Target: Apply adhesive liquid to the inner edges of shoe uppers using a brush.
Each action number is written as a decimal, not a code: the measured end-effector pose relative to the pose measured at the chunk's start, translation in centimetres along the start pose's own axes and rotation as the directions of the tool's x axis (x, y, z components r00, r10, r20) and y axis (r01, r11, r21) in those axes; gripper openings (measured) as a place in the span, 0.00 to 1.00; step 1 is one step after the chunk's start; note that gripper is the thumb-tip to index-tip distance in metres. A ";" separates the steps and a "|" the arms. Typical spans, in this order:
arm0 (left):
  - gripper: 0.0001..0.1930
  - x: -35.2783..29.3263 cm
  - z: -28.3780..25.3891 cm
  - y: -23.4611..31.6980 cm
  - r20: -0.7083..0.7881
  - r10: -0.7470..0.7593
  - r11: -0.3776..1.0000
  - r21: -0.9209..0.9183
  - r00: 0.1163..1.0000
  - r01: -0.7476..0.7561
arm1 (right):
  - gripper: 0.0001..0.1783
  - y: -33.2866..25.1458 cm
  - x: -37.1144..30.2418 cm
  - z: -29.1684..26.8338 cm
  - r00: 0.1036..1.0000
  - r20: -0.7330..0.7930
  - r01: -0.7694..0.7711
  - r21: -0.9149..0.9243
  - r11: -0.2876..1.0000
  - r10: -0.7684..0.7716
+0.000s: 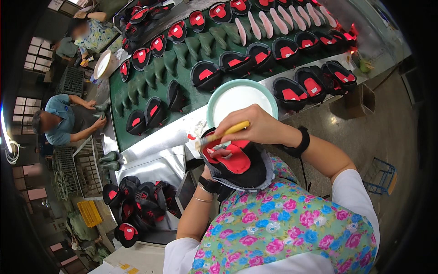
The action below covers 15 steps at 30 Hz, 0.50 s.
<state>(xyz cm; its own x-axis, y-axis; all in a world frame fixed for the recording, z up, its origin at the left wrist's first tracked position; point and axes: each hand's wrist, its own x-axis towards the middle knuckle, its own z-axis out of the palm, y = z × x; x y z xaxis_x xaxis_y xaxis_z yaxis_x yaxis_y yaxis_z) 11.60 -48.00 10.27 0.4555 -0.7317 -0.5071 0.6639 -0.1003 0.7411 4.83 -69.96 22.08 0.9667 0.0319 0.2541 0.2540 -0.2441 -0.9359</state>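
Note:
My right hand [260,125] grips a brush [236,127] by its yellow handle, the bristles down at the rim of a shoe upper's opening. That shoe upper [255,173] is black with a red lining and a ragged grey edge, held tilted in front of my chest. My left hand [221,152] holds it, with fingertips showing inside the opening; the shoe hides most of this hand. Just beyond my right hand stands a round basin [211,112] with a pale green rim and white contents.
Rows of black-and-red shoe uppers [205,75], green shoe lasts [159,68] and pink insoles [269,25] cover the green table. More uppers [146,201] lie piled at lower left. A co-worker [61,114] handles green lasts at left; another person [96,34] is farther back. A carton [360,100] stands right.

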 end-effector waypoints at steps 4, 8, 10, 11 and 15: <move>0.15 1.2 0.0 -2.6 0.212 -0.080 0.911 -0.380 0.974 0.157 | 0.09 1.5 -1.0 -0.5 0.979 -0.204 -0.049 -0.151 0.987 0.017; 0.13 1.5 2.4 0.1 0.109 -0.493 0.608 -0.667 0.863 0.432 | 0.08 2.6 -2.9 -1.1 0.932 -0.346 -0.190 -0.218 0.957 0.106; 0.12 1.4 2.6 1.0 0.060 -0.505 0.647 -0.634 0.861 0.424 | 0.08 2.7 -3.9 -1.4 0.869 -0.413 -0.358 -0.150 0.922 0.271; 0.12 1.3 0.8 -0.1 -0.005 -0.495 0.679 -0.627 0.869 0.383 | 0.09 2.6 -4.0 -1.2 0.863 -0.409 -0.378 -0.137 0.916 0.295; 0.11 1.9 -3.7 -3.1 0.025 -0.393 0.767 -0.542 0.919 0.343 | 0.11 4.4 -5.9 -0.7 0.760 -0.486 -0.556 -0.144 0.818 0.431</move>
<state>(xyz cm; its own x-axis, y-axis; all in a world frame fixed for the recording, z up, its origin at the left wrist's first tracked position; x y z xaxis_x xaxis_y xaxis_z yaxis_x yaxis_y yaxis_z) 12.66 -46.56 5.39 0.1423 -0.6501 -0.7464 0.9871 0.0373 0.1558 0.22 -71.92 16.66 0.8290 -0.5518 -0.0916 -0.3343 -0.3574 -0.8721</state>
